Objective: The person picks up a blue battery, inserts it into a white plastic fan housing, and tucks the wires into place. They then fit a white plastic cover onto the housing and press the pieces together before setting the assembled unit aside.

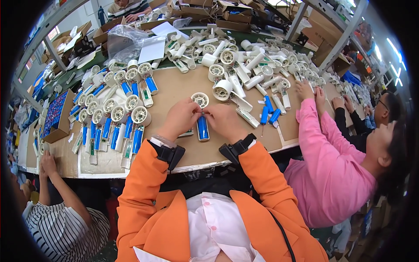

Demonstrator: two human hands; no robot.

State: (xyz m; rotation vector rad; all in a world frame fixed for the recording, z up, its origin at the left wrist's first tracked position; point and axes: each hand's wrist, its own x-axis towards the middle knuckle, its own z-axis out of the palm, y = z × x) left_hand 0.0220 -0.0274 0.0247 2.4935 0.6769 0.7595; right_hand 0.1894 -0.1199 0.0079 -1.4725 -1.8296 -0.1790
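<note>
In front of me lies a white plastic housing [200,99] with a round, spoked head, and a blue cylindrical battery [203,127] sits in its handle part. My left hand [180,117] and my right hand [223,119] meet between the round head and the top of the battery. Fingertips of both are pinched together there; whatever is between them is too small to make out. Part of a green circuit board [187,132] shows beneath my left hand. Black devices are strapped to both my wrists.
Rows of similar housings with batteries [118,114] stand to the left, beside a box of small red and blue parts [56,114]. White housings [222,89] pile up at centre right, near loose blue batteries [268,109]. Co-workers sit on both sides; a pink sleeve [312,131] is close on my right.
</note>
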